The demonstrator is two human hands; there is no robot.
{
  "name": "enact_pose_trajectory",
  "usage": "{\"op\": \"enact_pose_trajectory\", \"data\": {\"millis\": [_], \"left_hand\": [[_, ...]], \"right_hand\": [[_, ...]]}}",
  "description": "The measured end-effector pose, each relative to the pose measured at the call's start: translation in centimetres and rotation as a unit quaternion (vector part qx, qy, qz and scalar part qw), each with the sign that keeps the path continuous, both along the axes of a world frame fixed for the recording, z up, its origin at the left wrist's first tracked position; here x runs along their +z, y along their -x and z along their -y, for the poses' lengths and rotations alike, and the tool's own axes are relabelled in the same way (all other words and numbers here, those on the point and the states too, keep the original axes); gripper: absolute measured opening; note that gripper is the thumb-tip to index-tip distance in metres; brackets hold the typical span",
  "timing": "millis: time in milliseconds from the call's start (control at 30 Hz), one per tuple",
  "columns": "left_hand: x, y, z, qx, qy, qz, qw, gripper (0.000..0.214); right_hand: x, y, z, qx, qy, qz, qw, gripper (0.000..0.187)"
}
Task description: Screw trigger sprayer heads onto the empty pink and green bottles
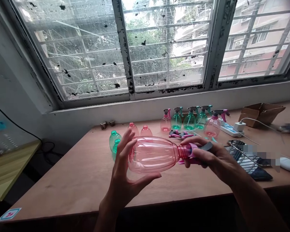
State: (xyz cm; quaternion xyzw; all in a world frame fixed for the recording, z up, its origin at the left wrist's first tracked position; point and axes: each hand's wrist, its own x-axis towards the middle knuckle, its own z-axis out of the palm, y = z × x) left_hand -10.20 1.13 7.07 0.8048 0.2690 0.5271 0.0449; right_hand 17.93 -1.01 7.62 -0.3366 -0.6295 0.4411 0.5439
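Observation:
A clear pink bottle (154,153) is held sideways above the table, its threaded neck to the right. My left hand (123,170) curves loosely around its base end, fingers on the far upper side and thumb stretched along underneath. At the neck, my right hand (207,154) grips a pink and grey spray head (192,150), whose collar is against the bottle's mouth. Whether the threads are engaged cannot be made out. Behind the bottle stand two pink bottles without heads (146,131) and two green ones (113,138). Loose pink and black spray heads (181,134) lie nearby.
Several finished spray bottles (189,119), green and pink, stand along the back. Right of them are a power strip (229,128) with a plugged charger, a cardboard box (259,114), a dark tablet (251,161) and a white mouse (289,164). A window (169,48) is behind.

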Motion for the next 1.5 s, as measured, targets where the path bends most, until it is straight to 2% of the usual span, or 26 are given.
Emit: {"op": "enact_pose_trajectory", "data": {"millis": [133,233,333,367,467,533,733,833,967,1100,1167,1333,1433,1500], "left_hand": [[-0.4,-0.2,-0.2,0.005,0.023,0.009,1.0,0.091],[-0.9,-0.6,-0.2,0.002,0.055,0.033,0.998,0.11],[-1.0,-1.1,0.0,-0.067,0.087,0.08,0.991,0.131],[-1.0,-1.2,0.2,-0.087,0.107,0.097,0.986,0.131],[-1.0,-1.3,0.6,-0.098,0.187,0.124,0.97,0.101],[-1.0,-1.1,0.7,-0.089,0.214,0.109,0.967,0.081],[-0.9,-0.7,0.9,0.001,0.165,0.043,0.985,0.092],[-0.6,-0.8,1.0,-0.002,0.159,0.029,0.987,0.096],[-0.2,-0.6,0.8,-0.021,0.191,0.0,0.981,0.072],[-0.4,-0.2,0.6,0.018,0.204,-0.018,0.979,0.085],[-0.5,-0.1,0.6,0.028,0.207,-0.021,0.978,0.082],[-0.2,-0.1,0.8,-0.039,0.251,-0.037,0.967,0.075],[0.1,0.0,0.6,-0.045,0.267,-0.014,0.962,0.064],[0.0,0.2,0.5,-0.041,0.268,-0.02,0.962,0.069]], "right_hand": [[0.2,0.4,1.0,-0.021,-0.006,0.011,1.0,0.032],[0.3,0.6,1.5,-0.088,-0.032,0.038,0.995,0.031],[0.2,0.4,1.7,-0.123,-0.083,0.093,0.985,0.025],[0.2,0.2,1.7,-0.127,-0.101,0.107,0.981,0.025],[0.2,-0.2,1.7,-0.148,-0.153,0.13,0.968,0.025],[0.1,-0.4,1.7,-0.156,-0.169,0.134,0.964,0.023],[-0.2,-0.6,1.2,-0.169,-0.162,0.137,0.963,0.025],[-0.1,-0.5,0.8,-0.161,-0.183,0.142,0.959,0.024],[0.1,-0.3,0.7,-0.126,-0.209,0.13,0.961,0.026],[0.3,-0.4,0.7,-0.142,-0.221,0.146,0.954,0.026],[0.3,-0.6,0.7,-0.141,-0.223,0.162,0.951,0.023],[-0.1,-0.7,0.8,-0.134,-0.226,0.208,0.942,0.022],[-0.2,-0.7,0.8,-0.126,-0.222,0.208,0.944,0.023],[-0.2,-0.6,0.7,-0.107,-0.214,0.193,0.952,0.023]]}}
